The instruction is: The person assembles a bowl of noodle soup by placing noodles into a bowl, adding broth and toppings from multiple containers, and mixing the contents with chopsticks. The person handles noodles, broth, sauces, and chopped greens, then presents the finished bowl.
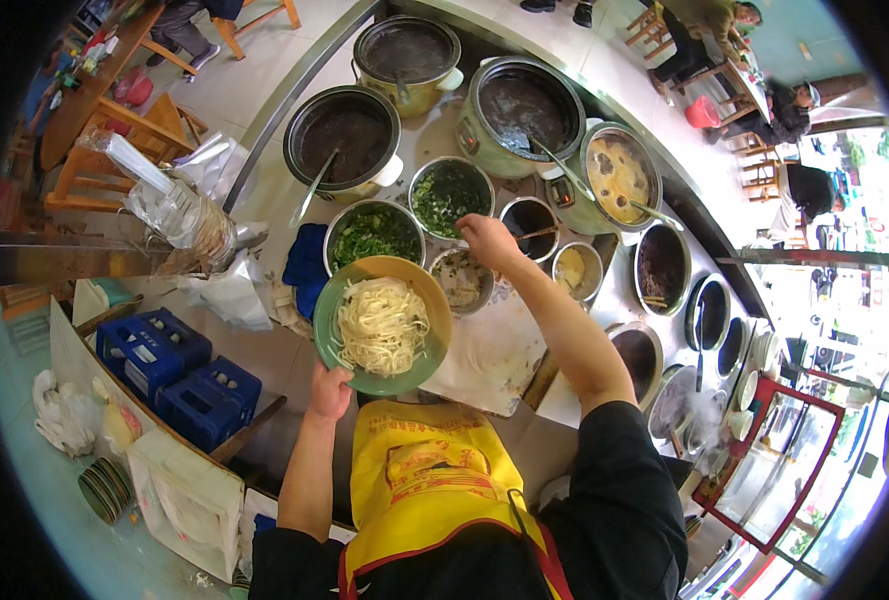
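My left hand (331, 391) holds the rim of a green and yellow bowl (330, 322), in which pale cooked noodles (384, 326) lie. Over the edge of a steel bowl of chopped greens (448, 196) is my right hand (483, 236), its fingers bent together; whether they pinch anything cannot be seen. Just below that hand stands a steel bowl with a pale mixture (459, 279). A second steel bowl of chopped greens (375, 236) stands behind the noodle bowl. To the right are a bowl of dark sauce with a spoon (528, 225) and a small bowl of yellowish paste (573, 268).
Dark-filled cookers (343, 139) with ladles and a cooker of brown broth (621, 176) line the counter's far side. Steaming pots (673, 401) stand at the right. Left are a blue cloth (306, 266), plastic bags (189, 217) and blue crates (152, 349). People sit at tables beyond.
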A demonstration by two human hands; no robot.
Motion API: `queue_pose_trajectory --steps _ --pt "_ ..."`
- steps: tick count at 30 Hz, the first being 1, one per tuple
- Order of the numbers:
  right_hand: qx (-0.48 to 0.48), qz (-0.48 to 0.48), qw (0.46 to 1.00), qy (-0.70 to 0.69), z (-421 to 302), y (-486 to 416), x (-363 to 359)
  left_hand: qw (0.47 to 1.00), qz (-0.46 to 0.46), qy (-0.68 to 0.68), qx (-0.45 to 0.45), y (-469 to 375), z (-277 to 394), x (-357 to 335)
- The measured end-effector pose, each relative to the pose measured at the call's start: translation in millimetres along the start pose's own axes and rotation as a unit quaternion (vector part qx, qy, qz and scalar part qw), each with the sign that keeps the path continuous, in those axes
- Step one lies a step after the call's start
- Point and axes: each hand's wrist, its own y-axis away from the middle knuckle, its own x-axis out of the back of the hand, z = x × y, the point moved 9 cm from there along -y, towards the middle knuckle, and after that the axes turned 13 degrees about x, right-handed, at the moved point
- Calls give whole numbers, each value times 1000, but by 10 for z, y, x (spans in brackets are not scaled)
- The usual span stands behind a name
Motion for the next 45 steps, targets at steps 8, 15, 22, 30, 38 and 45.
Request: queue_pose_trajectory --steps 8,15,22,30,38,45 --pt "-156 101 887 -422 437 190 -116 1000 9 17 -8 -178 47 -23" --pt "-137 152 868 -453 256 523 298 999 1 24 -23 -253 164 -265" --pt "-2 120 958 -261 -666 984 734 999 -12 41 -11 -370 201 -521" --pt "164 128 978 11 -1451 1094 703 998 -22 55 -18 -237 -20 -45" --pt "176 74 968 162 -1186 191 -303 993 67 91 -29 289 -180 626" --pt "136 -155 957 202 -1081 18 -1156 994 38 91 -46 194 -233 819"
